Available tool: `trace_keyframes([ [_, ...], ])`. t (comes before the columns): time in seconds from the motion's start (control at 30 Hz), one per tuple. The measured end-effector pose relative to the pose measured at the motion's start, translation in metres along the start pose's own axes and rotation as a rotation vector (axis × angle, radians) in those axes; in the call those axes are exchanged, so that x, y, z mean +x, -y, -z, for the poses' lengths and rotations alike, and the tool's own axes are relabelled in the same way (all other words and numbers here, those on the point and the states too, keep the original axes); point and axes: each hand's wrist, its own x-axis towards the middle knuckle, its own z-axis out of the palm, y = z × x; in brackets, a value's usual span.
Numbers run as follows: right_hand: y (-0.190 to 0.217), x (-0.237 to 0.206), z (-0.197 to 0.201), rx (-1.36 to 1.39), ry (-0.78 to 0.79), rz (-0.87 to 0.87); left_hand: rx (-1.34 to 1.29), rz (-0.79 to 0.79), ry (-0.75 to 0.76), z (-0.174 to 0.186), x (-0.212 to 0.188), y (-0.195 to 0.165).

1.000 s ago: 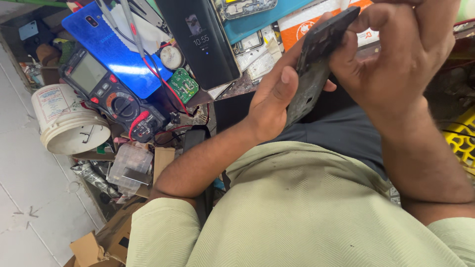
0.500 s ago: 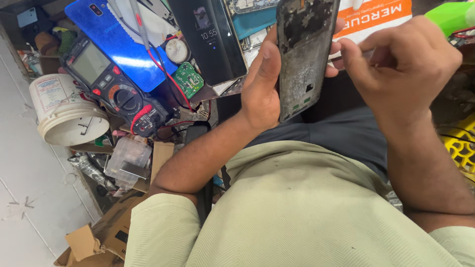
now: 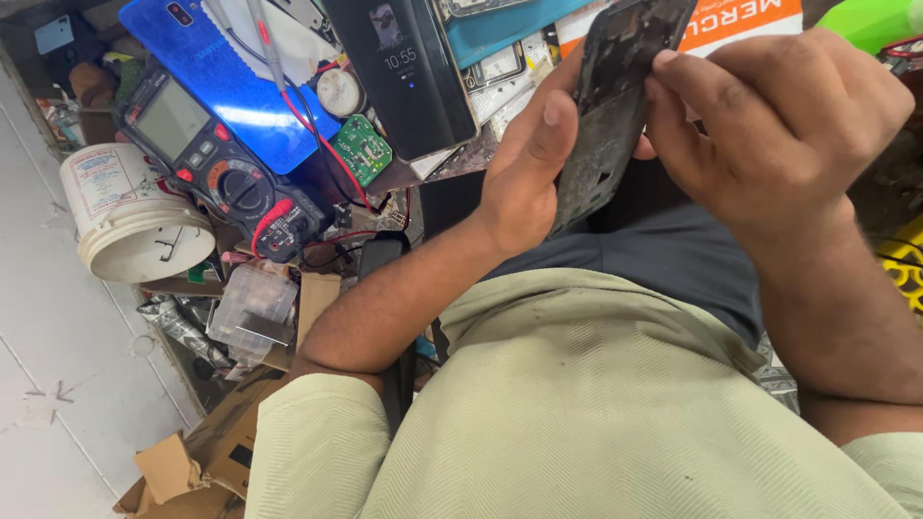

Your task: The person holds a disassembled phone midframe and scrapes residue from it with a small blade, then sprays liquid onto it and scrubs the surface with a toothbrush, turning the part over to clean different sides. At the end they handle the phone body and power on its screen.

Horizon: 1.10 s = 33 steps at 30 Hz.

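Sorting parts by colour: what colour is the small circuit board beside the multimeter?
Green, seen in the head view: the small circuit board lies right of the multimeter.

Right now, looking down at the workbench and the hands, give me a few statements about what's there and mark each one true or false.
1. Both hands hold the dark opened phone frame. True: the left hand grips its lower edge and the right hand its other side.
2. The multimeter has a blue case. False: it is black and red, lying beside a blue phone back.
3. A white plastic bucket sits at the left of the bench. True.
4. The small circuit board is red. False: it is green.
5. The right hand holds a screwdriver. False: no tool shows in it.
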Motion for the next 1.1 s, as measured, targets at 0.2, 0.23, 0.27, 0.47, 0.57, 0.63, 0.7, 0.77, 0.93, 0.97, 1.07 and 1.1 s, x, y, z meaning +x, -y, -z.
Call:
trace_keyframes([
  [0.2, 0.007, -0.001, 0.003, -0.067, 0.021, -0.012, -0.083, 0.035, -0.016, -0.002, -0.001, 0.004],
  [0.23, 0.008, -0.002, 0.003, -0.072, 0.024, -0.016, -0.107, 0.045, -0.028, -0.002, -0.001, 0.004],
  [0.27, 0.009, -0.004, 0.003, -0.077, 0.027, -0.019, -0.102, 0.038, -0.019, -0.002, -0.001, 0.005],
  [0.47, 0.01, -0.016, 0.002, -0.04, 0.061, -0.07, -0.027, -0.016, 0.056, 0.003, -0.002, 0.008],
  [0.57, 0.008, -0.022, 0.0, 0.002, 0.058, -0.131, 0.027, -0.006, 0.02, 0.005, -0.005, 0.011],
  [0.63, 0.007, -0.024, -0.002, -0.002, 0.053, -0.14, 0.065, 0.005, 0.002, 0.006, -0.007, 0.013],
  [0.7, 0.006, -0.025, -0.003, -0.008, 0.06, -0.15, 0.093, 0.013, -0.002, 0.006, -0.008, 0.014],
  [0.77, 0.007, -0.026, -0.003, -0.006, 0.077, -0.16, 0.081, 0.022, 0.013, 0.006, -0.009, 0.014],
  [0.93, 0.009, -0.028, -0.003, 0.068, 0.083, -0.203, -0.059, 0.047, 0.088, 0.005, -0.009, 0.014],
  [0.97, 0.01, -0.028, -0.004, 0.089, 0.076, -0.214, -0.056, 0.047, 0.085, 0.005, -0.009, 0.015],
  [1.07, 0.013, -0.03, -0.006, 0.151, 0.066, -0.244, -0.018, 0.042, 0.038, 0.005, -0.009, 0.017],
  [1.1, 0.014, -0.03, -0.007, 0.166, 0.064, -0.253, 0.001, 0.04, 0.016, 0.004, -0.009, 0.018],
])
